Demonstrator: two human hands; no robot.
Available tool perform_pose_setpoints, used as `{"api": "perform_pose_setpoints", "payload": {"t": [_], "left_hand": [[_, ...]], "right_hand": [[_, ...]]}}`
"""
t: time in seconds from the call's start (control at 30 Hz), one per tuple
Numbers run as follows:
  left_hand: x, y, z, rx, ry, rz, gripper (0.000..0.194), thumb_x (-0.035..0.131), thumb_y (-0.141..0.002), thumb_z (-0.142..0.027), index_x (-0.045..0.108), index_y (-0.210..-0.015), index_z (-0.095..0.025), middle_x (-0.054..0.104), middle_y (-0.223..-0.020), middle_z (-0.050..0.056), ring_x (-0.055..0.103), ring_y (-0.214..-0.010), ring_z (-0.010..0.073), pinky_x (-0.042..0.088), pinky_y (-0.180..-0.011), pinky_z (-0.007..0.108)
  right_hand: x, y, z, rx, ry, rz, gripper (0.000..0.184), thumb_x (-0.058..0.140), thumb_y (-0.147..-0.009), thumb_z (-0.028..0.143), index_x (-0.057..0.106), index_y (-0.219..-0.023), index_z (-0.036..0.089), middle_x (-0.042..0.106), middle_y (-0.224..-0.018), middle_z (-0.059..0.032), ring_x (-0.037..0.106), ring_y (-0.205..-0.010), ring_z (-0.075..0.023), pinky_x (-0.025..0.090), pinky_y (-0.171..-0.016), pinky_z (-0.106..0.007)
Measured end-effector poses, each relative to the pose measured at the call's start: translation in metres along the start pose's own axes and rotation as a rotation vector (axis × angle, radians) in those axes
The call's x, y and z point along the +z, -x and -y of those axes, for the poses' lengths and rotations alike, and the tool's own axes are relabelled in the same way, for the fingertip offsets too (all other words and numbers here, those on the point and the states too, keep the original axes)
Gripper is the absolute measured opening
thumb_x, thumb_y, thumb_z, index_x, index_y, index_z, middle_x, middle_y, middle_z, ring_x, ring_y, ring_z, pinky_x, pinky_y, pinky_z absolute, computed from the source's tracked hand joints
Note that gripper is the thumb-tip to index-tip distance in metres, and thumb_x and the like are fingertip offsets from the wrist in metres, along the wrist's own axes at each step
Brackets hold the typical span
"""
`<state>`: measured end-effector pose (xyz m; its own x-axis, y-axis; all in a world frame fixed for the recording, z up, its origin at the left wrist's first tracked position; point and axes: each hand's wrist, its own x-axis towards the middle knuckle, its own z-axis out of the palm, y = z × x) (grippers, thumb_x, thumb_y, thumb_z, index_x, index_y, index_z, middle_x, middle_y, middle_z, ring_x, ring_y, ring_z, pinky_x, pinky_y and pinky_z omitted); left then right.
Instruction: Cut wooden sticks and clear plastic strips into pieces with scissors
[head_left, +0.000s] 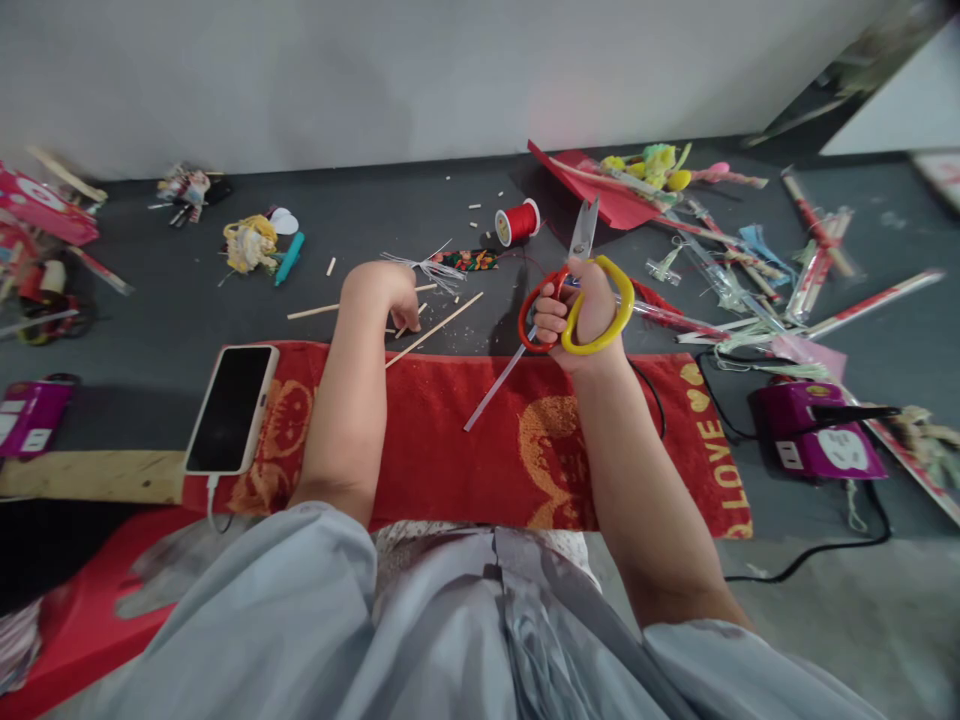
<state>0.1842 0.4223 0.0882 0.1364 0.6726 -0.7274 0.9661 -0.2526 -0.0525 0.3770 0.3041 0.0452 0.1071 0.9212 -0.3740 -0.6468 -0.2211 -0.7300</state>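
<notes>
My left hand [384,292] is bent down at the table, fingers closed around a short wooden stick [412,322] at their tips. Longer thin wooden sticks [439,327] lie beside it. My right hand [574,318] grips a pair of scissors [582,235] with one red and one yellow handle, blades pointing away from me and slightly apart. A pale translucent strip [493,393] slants from beneath that hand over the red towel [457,440]; whether the hand holds it I cannot tell. Beyond my left hand lie white strands [431,267] and a patterned dark piece [472,260].
A red thread spool [517,222] lies near short white bits. A phone [232,410] on a cable rests at the towel's left. Wrapped sticks [821,262], red paper [600,195] and a purple box [816,428] with a black cord crowd the right. A teal tube [289,259] lies left.
</notes>
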Motion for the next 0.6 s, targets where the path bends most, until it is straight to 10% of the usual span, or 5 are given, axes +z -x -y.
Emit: {"api": "perform_pose_setpoints", "payload": {"t": [0.6], "left_hand": [[0.004,0.006,-0.018,-0.014,-0.142,-0.223,0.024,0.073,-0.059,-0.025,0.075,-0.082,-0.019,0.069,-0.073,0.005,0.065,-0.082,0.0237,0.049,-0.080,0.032]], "right_hand": [[-0.002,-0.001,0.000,-0.008,0.028,-0.003,0.047,0.057,-0.074,0.066,0.044,-0.064,0.023,0.026,-0.045,0.0093,0.021,-0.035,-0.0043,0.023,-0.030,-0.018]]}}
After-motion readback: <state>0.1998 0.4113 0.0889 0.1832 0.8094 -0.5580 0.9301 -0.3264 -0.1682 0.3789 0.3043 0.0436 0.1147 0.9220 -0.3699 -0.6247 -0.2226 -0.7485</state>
